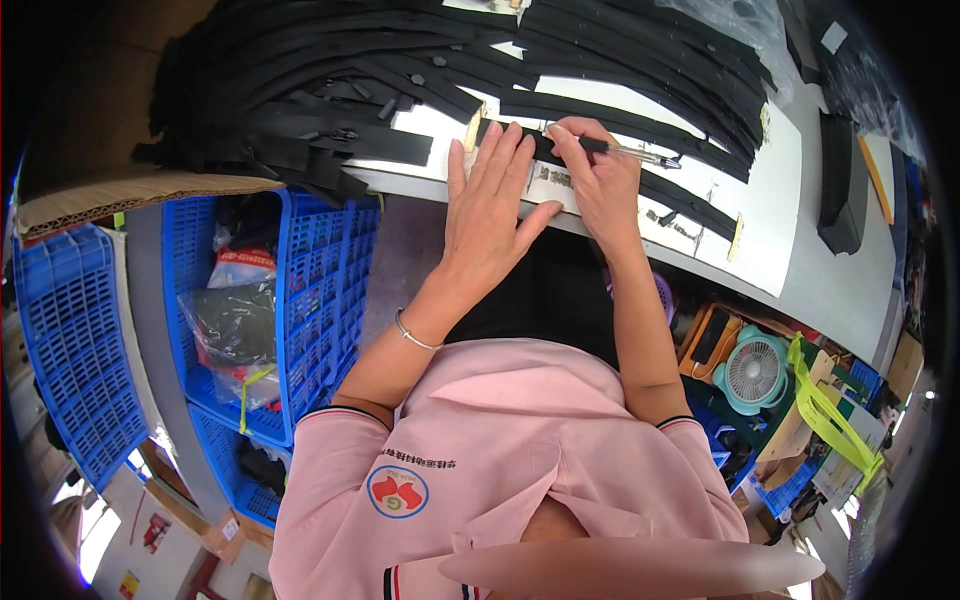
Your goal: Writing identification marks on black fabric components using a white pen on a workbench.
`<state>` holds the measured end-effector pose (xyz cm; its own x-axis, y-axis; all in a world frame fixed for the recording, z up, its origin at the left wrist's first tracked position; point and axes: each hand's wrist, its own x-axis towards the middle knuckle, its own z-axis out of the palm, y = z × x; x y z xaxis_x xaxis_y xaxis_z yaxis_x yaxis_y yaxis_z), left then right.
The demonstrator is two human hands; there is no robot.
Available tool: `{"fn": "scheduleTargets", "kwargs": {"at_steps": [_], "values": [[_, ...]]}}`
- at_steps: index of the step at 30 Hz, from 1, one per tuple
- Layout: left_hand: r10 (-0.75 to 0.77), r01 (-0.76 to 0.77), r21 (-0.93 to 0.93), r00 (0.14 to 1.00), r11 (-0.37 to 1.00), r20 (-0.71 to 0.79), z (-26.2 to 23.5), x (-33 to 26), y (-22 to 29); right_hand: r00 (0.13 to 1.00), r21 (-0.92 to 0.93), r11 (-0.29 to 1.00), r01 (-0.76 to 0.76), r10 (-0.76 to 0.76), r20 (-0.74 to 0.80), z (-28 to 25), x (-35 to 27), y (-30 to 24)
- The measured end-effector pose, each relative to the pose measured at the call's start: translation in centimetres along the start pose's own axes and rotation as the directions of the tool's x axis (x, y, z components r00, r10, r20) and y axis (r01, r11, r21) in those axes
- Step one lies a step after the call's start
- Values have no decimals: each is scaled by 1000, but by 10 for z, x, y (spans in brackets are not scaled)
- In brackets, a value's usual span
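- where is the black strip (542, 146), and how does it handle?
- on the white table (772, 235), under the fingertips of the left hand (485, 208). i think it is light, soft and bends easily; better to press it flat near the ends.
- and the fingers?
- left ones stretched flat, right hand (605, 182) gripping a pen (624, 151).
- the room?
- blue crate (287, 250) below the table at left, small fan (755, 371) at right.

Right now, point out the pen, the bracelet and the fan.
Pen (640, 154), head view: on its clear barrel.
Bracelet (408, 336), head view: on its curved band.
Fan (755, 372), head view: on its grille.
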<state>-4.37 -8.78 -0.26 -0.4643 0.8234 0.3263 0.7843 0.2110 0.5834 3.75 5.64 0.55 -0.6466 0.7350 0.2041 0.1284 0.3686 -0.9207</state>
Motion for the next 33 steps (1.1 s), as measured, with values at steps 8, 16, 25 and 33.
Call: {"fn": "scheduleTargets", "kwargs": {"at_steps": [8, 16, 25, 33], "values": [[5, -5, 0, 1000, 1000, -15, 2, 0, -2, 1000, 12, 1000, 0, 1, -22, 0, -2, 3], [8, -7, 17, 1000, 1000, -30, 4, -1, -2, 996, 84, 996, -35, 28, 81, -3, -3, 6], [-8, 8, 42, 1000, 999, 10, 2, 1, 1, 982, 206, 969, -138, 107, 152, -14, -6, -3], [5, -7, 80, 1000, 997, 21, 3, 0, 0, 962, -21, 998, -55, 47, -269, -85, -18, 6]]}}
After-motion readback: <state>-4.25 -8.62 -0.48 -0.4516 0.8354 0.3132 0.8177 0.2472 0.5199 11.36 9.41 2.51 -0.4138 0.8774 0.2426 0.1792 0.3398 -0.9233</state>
